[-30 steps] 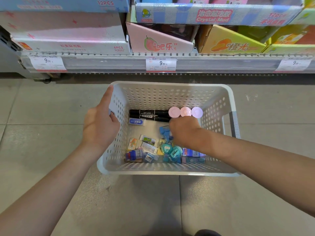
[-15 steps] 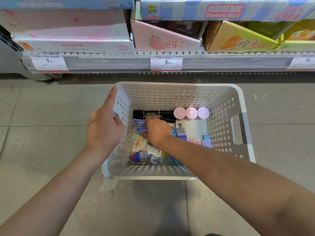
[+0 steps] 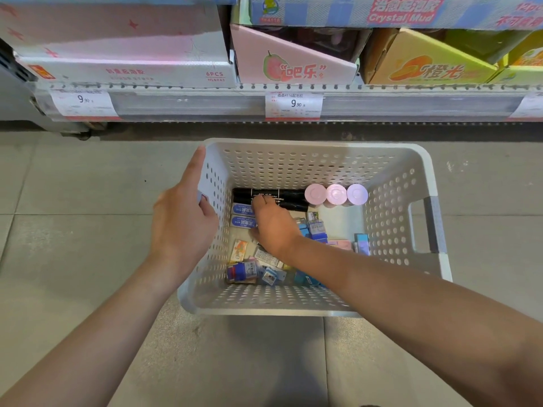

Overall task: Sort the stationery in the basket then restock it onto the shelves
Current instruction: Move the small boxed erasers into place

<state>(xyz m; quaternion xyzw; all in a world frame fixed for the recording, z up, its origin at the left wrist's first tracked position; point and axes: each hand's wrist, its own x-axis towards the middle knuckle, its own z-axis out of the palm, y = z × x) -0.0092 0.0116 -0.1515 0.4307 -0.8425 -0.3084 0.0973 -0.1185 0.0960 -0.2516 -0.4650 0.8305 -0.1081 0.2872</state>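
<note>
- Currently, head view: white perforated basket (image 3: 390,183) sits on the tiled floor (image 3: 73,201) in front of the bottom shelf (image 3: 188,102).
- Left hand (image 3: 183,221) grips the basket's left wall, thumb inside, fingers outside along the rim.
- Right hand (image 3: 271,224) reaches down inside, fingertips on the black markers (image 3: 289,195) at the far wall; whether they pinch one, I cannot tell.
- Contents: two blue erasers (image 3: 242,215) just left of that hand; three pastel round caps (image 3: 336,194) upright beside the markers; loose small packs (image 3: 249,268) near the front wall.
- Handling, judged: markers light, rigid, smooth; take one at mid-barrel. Erasers light, slightly soft, easily pinched by the long sides.
- Legible: "Crystal Mud" on the blue carton (image 3: 399,13); "6PCS" on the white carton (image 3: 214,74); price tag (image 3: 293,104) reads 9.90.
</note>
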